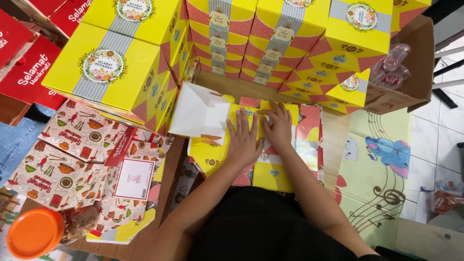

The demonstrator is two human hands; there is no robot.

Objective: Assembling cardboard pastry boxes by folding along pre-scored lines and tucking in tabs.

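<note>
Yellow cardboard everywhere here, honestly. Both hands are lying flat on an unfolded yellow-and-pink box blank [270,159] that is sitting on the low wooden surface [333,140] right in front of the person. The left hand [244,140] is pressing palm-down with its fingers spread, nothing pinched. The right hand [279,126] is just beside it, touching the same sheet, fingers also spread and flat, looking like it is smoothing a crease near the middle.

One white flap [200,116] of the blank is sticking up at the left, showing its plain inner side, so I'd guess the folding is only getting started: the sheet is mostly lying flat and no walls are standing yet.

Behind the hands, a whole wall of finished yellow boxes [270,43] is stacking up, with more big ones [116,67] piled at the left, so plenty of the batch looks done already. Red boxes [29,67] are peeking in at the top left corner.

To the left, a pile of flat patterned sheets [82,159] is waiting, apparently still unfolded. An orange lid [35,233] is sitting on a jar near the bottom left. A brown carton [411,72] is standing at the right, and a cartoon play mat [382,164] is covering the floor beside it.
</note>
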